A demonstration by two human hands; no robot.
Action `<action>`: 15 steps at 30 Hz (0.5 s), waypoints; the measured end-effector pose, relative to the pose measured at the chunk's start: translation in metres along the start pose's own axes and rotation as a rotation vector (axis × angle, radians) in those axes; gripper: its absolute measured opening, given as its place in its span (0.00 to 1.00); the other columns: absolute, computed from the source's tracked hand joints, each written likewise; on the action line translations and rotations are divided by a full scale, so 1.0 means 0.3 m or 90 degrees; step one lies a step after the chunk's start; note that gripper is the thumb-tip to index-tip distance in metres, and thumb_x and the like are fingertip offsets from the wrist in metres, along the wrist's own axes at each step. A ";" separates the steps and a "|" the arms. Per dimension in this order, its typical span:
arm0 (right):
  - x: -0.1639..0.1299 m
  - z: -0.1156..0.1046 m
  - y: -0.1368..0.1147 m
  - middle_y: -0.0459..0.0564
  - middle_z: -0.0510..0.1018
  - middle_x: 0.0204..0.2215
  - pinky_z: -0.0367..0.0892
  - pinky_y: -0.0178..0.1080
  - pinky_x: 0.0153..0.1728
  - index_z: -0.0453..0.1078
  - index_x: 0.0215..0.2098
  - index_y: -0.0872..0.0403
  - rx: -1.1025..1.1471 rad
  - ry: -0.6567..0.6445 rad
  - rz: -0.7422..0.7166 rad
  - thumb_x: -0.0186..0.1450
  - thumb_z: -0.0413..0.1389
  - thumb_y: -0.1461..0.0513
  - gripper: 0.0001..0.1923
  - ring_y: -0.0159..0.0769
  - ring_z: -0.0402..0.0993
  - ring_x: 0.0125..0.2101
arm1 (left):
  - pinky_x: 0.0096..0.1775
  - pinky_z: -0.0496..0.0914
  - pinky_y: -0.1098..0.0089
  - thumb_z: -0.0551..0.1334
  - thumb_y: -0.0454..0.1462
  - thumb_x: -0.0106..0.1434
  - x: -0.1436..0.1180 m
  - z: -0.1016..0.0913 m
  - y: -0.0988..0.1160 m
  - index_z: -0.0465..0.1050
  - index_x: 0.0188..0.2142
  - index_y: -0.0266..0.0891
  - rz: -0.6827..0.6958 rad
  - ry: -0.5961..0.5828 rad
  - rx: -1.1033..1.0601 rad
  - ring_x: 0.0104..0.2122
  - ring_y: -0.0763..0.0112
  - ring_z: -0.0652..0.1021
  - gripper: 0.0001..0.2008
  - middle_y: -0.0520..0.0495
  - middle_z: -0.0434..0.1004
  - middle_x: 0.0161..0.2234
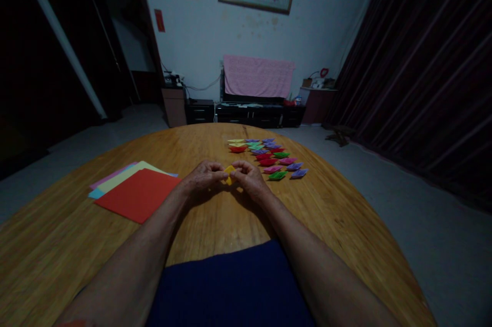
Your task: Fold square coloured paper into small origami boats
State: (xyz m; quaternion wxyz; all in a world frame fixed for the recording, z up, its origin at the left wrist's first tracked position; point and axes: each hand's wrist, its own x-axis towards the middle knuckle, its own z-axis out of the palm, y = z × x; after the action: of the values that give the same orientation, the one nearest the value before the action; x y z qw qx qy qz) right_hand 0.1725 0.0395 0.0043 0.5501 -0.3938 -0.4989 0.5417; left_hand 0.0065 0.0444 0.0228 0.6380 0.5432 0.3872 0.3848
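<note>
A small folded piece of yellow paper (pixel 229 175) is held between my two hands, just above the table. My left hand (pixel 205 175) pinches its left side between thumb and fingers. From the other side, my right hand (pixel 249 178) grips it the same way. The fingertips cover much of the paper, so its exact folds cannot be made out. Beyond and right of my right hand stand several folded paper boats in rows, among them a green boat (pixel 278 176), a purple boat (pixel 299 174) and a red boat (pixel 268 162).
Sheets of coloured paper lie fanned at the left, with a red sheet (pixel 140 195) on top. Everything rests on a round wooden table (pixel 326 224). Past its far edge are a low black cabinet (pixel 248 115) and a screen draped with a pink cloth (pixel 258 77).
</note>
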 end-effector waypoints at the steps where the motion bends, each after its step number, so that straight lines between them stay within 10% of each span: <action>1: -0.001 0.003 0.000 0.42 0.74 0.26 0.68 0.34 0.24 0.68 0.36 0.53 0.007 -0.001 0.004 0.49 0.64 0.59 0.17 0.30 0.71 0.23 | 0.23 0.59 0.74 0.69 0.37 0.53 0.001 0.001 0.001 0.70 0.25 0.38 0.006 0.004 -0.005 0.19 0.77 0.69 0.08 0.54 0.68 0.19; 15: 0.009 0.003 0.016 0.43 0.75 0.28 0.65 0.33 0.26 0.67 0.40 0.53 -0.064 0.024 -0.031 0.49 0.63 0.60 0.20 0.30 0.71 0.26 | 0.25 0.63 0.74 0.71 0.39 0.51 0.024 0.006 -0.013 0.74 0.31 0.38 0.009 0.030 -0.007 0.20 0.78 0.70 0.11 0.54 0.69 0.21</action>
State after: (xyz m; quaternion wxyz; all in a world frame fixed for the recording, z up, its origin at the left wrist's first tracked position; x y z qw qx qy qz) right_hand 0.1705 0.0427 0.0000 0.5521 -0.4190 -0.5243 0.4947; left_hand 0.0113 0.0499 0.0187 0.6292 0.5332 0.3955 0.4042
